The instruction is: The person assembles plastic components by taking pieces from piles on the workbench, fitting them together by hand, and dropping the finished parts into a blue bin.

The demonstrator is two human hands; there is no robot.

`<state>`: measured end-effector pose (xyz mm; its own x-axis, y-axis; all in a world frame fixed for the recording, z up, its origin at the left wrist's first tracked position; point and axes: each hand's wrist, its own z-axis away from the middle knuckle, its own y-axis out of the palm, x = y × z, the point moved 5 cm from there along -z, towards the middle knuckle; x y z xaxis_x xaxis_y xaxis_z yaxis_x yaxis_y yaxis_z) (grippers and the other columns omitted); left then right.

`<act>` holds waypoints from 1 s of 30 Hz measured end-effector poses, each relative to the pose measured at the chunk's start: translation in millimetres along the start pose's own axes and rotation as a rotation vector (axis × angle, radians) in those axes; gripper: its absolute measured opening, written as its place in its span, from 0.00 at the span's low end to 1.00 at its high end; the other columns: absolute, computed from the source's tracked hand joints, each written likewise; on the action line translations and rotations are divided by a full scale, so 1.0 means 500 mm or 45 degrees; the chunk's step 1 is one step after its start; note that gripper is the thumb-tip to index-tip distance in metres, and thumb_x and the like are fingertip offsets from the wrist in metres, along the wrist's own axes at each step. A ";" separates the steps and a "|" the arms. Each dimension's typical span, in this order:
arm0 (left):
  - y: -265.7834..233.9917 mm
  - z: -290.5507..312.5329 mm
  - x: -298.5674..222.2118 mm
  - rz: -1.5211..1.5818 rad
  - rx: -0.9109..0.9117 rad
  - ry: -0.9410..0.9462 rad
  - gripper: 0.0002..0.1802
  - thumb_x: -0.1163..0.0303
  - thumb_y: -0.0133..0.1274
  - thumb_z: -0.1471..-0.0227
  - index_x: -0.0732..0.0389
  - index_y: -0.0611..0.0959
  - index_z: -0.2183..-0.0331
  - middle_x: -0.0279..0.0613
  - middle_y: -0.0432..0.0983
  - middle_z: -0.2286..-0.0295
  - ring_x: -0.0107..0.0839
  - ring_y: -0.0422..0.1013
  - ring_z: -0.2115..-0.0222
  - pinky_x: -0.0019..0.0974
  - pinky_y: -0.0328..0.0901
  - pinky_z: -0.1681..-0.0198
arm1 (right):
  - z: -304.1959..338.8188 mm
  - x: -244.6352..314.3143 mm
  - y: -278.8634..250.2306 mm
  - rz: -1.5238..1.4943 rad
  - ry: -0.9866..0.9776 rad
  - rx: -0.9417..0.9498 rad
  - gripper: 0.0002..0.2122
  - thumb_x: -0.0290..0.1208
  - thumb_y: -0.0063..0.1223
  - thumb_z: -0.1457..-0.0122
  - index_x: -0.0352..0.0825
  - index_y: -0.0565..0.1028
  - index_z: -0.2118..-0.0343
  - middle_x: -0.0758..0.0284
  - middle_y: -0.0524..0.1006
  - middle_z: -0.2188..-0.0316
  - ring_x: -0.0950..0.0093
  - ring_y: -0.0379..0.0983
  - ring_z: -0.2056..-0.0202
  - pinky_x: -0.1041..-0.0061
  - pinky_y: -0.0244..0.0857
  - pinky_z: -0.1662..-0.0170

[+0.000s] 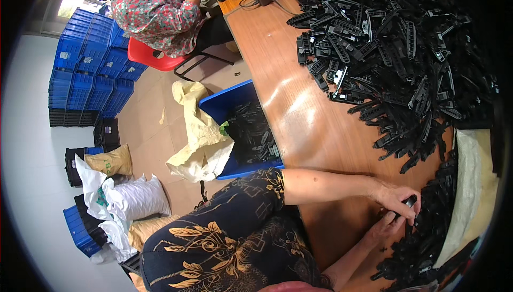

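My left hand (401,201) reaches over the table from a dark, gold-patterned sleeve, its fingers closed around a small black plastic part (410,201). Close below it, my right hand (383,227) has thumb and fingers bent up against the same part. The two hands meet there, and the fingers hide most of the part, so its full shape does not show. Right beside them lies a heap of black plastic parts (438,196). A much larger pile of long, ribbed black parts (385,40) covers the far side of the wooden table (320,137).
A blue bin (243,173) of black parts stands against the table's left edge, a cream sack (197,137) over its side. Another person (155,14) sits on a red chair (155,56). Stacked blue crates (85,62) and filled sacks (139,198) line the wall. A pale sheet (465,196) borders the heap.
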<state>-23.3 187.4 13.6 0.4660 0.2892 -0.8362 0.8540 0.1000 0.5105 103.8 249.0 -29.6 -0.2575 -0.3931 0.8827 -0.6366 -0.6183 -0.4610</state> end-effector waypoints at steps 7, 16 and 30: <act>0.003 -0.009 0.022 0.028 -0.017 0.012 0.21 0.60 0.53 0.47 0.68 0.71 0.60 0.44 0.80 0.65 0.32 0.75 0.61 0.33 0.68 0.58 | 0.005 -0.003 -0.014 0.167 -0.177 -0.149 0.19 0.32 0.37 0.33 0.21 0.64 0.46 0.57 0.70 0.51 0.68 0.68 0.52 0.76 0.64 0.52; 0.002 -0.003 0.018 -0.051 0.021 -0.052 0.29 0.47 0.55 0.48 0.64 0.75 0.58 0.44 0.77 0.62 0.36 0.72 0.57 0.37 0.66 0.54 | 0.016 -0.034 -0.034 0.156 -0.142 -0.118 0.19 0.33 0.36 0.32 0.21 0.64 0.46 0.58 0.69 0.51 0.68 0.67 0.50 0.76 0.63 0.50; 0.008 -0.014 0.033 -0.068 0.089 -0.044 0.21 0.57 0.56 0.47 0.63 0.75 0.58 0.39 0.76 0.65 0.29 0.71 0.60 0.34 0.65 0.55 | 0.000 -0.019 -0.020 0.052 -0.102 -0.108 0.24 0.41 0.38 0.33 0.24 0.61 0.43 0.59 0.68 0.48 0.69 0.66 0.48 0.77 0.64 0.51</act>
<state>-13.8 199.4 3.1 0.4262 0.2523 -0.8687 0.8913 0.0471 0.4509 112.6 259.1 -33.5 -0.2281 -0.4720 0.8516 -0.6869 -0.5418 -0.4844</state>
